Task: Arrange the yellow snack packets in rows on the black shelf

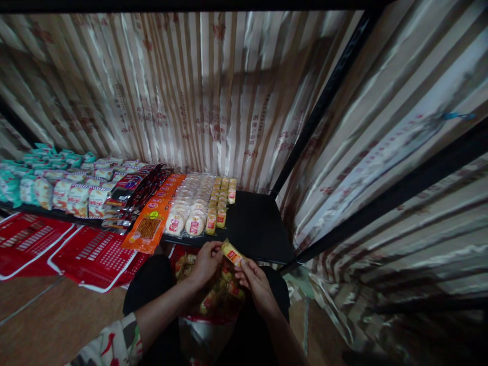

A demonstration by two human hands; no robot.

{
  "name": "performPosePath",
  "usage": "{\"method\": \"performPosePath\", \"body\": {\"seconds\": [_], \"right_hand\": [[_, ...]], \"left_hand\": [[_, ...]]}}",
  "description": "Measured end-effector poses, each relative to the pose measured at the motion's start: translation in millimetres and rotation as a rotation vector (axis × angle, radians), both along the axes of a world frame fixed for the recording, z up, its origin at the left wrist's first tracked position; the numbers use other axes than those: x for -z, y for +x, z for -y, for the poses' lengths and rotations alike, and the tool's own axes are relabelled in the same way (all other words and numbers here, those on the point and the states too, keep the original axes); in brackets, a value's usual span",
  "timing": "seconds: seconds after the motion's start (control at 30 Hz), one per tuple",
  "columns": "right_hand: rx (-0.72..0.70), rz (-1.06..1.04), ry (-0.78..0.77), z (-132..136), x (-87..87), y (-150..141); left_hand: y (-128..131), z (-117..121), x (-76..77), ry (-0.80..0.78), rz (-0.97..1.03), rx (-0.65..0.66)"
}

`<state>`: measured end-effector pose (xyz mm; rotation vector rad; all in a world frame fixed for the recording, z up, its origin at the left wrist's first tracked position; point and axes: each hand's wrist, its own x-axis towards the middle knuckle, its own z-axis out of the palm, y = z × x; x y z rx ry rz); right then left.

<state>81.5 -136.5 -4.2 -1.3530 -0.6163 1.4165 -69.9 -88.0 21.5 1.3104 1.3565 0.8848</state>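
Observation:
Between my two hands is a small yellow snack packet (231,252) with a red label, tilted over my lap. My left hand (207,263) pinches its upper left end, and my right hand (256,280) grips its lower right end. Below them, between my knees, a clear bag (209,333) holds several more of these yellow packets. Just beyond my hands, rows of matching yellow packets (216,211) stand on the black shelf (256,223). Round white rice crackers (195,223) in clear wrap line up to their left.
Further left on the shelf lie an orange snack bag (150,226), dark packets (131,190), white bags (79,198) and teal bags (9,185). Red bags with white handles (95,254) lie below the shelf. A black post (324,101) rises at right before striped curtains (213,91).

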Motion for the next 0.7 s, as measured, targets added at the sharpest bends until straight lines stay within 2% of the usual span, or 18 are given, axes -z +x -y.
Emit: {"method": "performPosePath", "body": {"seconds": [0.1, 0.23, 0.37, 0.5, 0.6, 0.7], "right_hand": [[0.024, -0.002, -0.030, 0.7, -0.8, 0.8], [0.008, 0.045, 0.010, -1.4, -4.4, 6.1], [0.010, 0.089, 0.042, -8.1, -12.8, 13.2], [0.047, 0.105, 0.091, -17.9, -18.6, 14.5], [0.047, 0.061, 0.111, -24.5, -17.2, 8.5], [0.025, 0.012, 0.149, -29.1, -13.0, -0.3]], "left_hand": [[2.2, -1.3, 1.5, 0.012, -0.004, -0.005], [6.5, -1.1, -3.1, -0.003, 0.062, -0.002], [12.5, 0.7, -4.8, -0.125, 0.240, -0.042], [22.4, 8.8, 3.2, -0.281, 0.489, -0.099], [33.1, 16.9, 9.0, -0.435, 0.630, -0.159], [44.3, 19.8, 10.5, -0.473, 0.696, -0.234]]}}
